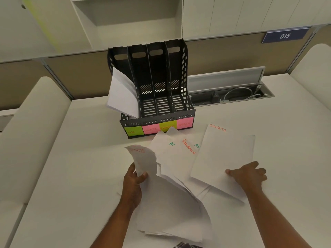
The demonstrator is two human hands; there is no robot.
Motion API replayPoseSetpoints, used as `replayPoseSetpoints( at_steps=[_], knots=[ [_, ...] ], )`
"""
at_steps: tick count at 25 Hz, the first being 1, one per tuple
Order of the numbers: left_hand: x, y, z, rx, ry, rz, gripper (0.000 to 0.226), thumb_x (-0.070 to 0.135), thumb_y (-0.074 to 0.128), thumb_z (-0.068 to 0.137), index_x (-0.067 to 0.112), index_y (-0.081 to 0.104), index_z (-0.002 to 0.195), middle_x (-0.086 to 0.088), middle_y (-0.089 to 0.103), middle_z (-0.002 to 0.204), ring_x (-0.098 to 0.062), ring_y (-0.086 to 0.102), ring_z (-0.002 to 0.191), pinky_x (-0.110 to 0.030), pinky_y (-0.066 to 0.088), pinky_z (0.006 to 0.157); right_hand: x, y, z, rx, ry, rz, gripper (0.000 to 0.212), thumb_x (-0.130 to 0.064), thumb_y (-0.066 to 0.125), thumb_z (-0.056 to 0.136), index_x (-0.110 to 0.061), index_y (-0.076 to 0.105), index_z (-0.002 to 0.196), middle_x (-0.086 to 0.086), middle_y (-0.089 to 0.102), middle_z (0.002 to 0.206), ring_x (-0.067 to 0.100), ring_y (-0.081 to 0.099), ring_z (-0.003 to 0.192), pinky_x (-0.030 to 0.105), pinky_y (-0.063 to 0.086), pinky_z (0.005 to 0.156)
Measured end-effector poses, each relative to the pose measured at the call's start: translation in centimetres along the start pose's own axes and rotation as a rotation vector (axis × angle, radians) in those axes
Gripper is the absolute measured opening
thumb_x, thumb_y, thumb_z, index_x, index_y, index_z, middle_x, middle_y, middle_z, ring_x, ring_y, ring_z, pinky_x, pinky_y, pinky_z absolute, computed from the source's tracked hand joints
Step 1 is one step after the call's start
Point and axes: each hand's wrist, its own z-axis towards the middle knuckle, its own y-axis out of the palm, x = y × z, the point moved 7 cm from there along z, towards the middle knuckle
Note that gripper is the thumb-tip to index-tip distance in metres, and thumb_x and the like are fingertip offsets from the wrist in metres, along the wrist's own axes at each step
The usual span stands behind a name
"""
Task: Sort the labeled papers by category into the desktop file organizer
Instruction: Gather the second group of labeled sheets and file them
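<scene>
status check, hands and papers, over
Left hand pinching a curled SPORTS sheet; right hand flat on another. Organizer: papers only in the leftmost slot. AD and FINANCE sheets loose on the desk. Nothing blocking.

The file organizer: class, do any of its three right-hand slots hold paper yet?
No: only the leftmost slot of the file organizer holds white sheets; the three slots to its right show bare slatted floors.

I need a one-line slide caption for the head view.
Left hand lifts a SPORTS paper; right hand presses another.
</scene>
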Motion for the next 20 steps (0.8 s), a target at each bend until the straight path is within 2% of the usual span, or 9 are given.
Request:
replayPoseSetpoints(
  at_steps=[2,5,8,10,12,15,17,19,20],
  knots=[
    [-0.2,0.3,0.0,-0.012,-0.021,0.015,0.035,-0.011,0.056,0.087,0.012,0.066,0.112,-0.005,0.078,0.099,-0.028,0.071,0.089,-0.031,0.061,0.069,0.0,0.0,0.0,-0.004,0.032,0.013,0.117,-0.042,0.091,0.064,-0.005,0.021,0.149,0.024,0.031,0.146,0.04,0.031,0.136,0.059,0.038,0.103],
    [-0.6,0.2,-0.1,0.009,-0.054,0.009,0.029,-0.006,0.052,0.093,0.008,0.066,0.113,-0.007,0.078,0.096,-0.03,0.071,0.088,-0.037,0.063,0.072,-0.7,-0.2,-0.2,-0.027,0.033,-0.009,0.114,-0.041,0.089,0.067,-0.002,0.02,0.148,0.025,0.031,0.145,0.04,0.03,0.135,0.055,0.037,0.105],
    [-0.8,0.3,0.0,0.015,-0.054,-0.012,0.031,0.0,0.058,0.089,0.003,0.062,0.119,-0.006,0.078,0.094,-0.031,0.07,0.09,-0.037,0.062,0.077,-0.9,-0.1,0.1,-0.042,0.019,-0.01,0.113,-0.039,0.088,0.069,0.003,0.019,0.147,0.028,0.031,0.143,0.043,0.032,0.133,0.049,0.034,0.109],
    [-0.3,0.4,-0.2,0.012,-0.037,-0.018,0.05,0.017,0.073,0.071,0.004,0.063,0.118,-0.005,0.079,0.093,-0.025,0.074,0.084,-0.034,0.063,0.072,-0.3,0.0,0.3,-0.053,0.047,0.093,0.11,-0.031,0.09,0.069,0.003,0.02,0.147,0.03,0.032,0.142,0.047,0.038,0.13,0.049,0.038,0.106],
    [-0.2,0.4,0.0,0.01,-0.042,-0.019,0.061,0.025,0.076,0.06,0.005,0.063,0.117,-0.004,0.079,0.094,-0.021,0.075,0.083,-0.031,0.062,0.069,0.4,0.0,0.6,-0.058,0.047,0.243,0.091,-0.017,0.086,0.073,0.003,0.028,0.14,0.03,0.043,0.136,0.047,0.049,0.123,0.048,0.045,0.098],
    [-0.2,0.2,0.2,0.016,-0.049,-0.028,0.029,0.01,0.065,0.082,0.009,0.066,0.11,-0.003,0.079,0.091,-0.019,0.075,0.08,-0.028,0.061,0.065,1.0,-0.3,0.5,-0.058,-0.085,0.478,0.044,-0.01,0.073,0.082,0.003,0.056,0.12,0.024,0.065,0.118,0.041,0.063,0.105,0.046,0.052,0.09],
    [0.3,0.3,0.1,0.042,-0.042,-0.022,0.019,0.012,0.063,0.09,0.011,0.067,0.108,-0.003,0.079,0.093,-0.02,0.074,0.083,-0.026,0.06,0.066,1.0,-0.9,-0.8,-0.078,-0.187,0.602,0.022,-0.012,0.065,0.09,0.0,0.067,0.108,0.019,0.071,0.106,0.037,0.065,0.093,0.045,0.055,0.083],
    [0.7,0.4,0.3,0.048,-0.022,-0.013,0.043,0.034,0.081,0.073,0.013,0.069,0.109,-0.005,0.078,0.102,-0.021,0.074,0.091,-0.026,0.06,0.073,0.9,-1.8,-2.7,-0.092,-0.279,0.673,0.017,-0.011,0.06,0.095,-0.002,0.069,0.106,0.014,0.071,0.098,0.035,0.065,0.089,0.038,0.051,0.076],
    [0.8,0.5,0.4,0.044,-0.026,-0.017,0.049,0.037,0.083,0.068,0.013,0.07,0.109,-0.006,0.077,0.104,-0.019,0.074,0.093,-0.025,0.06,0.075,0.8,-2.2,-3.7,-0.102,-0.324,0.699,0.015,-0.012,0.06,0.096,-0.006,0.07,0.105,0.011,0.071,0.096,0.034,0.066,0.089,0.036,0.05,0.073]
  ],
)
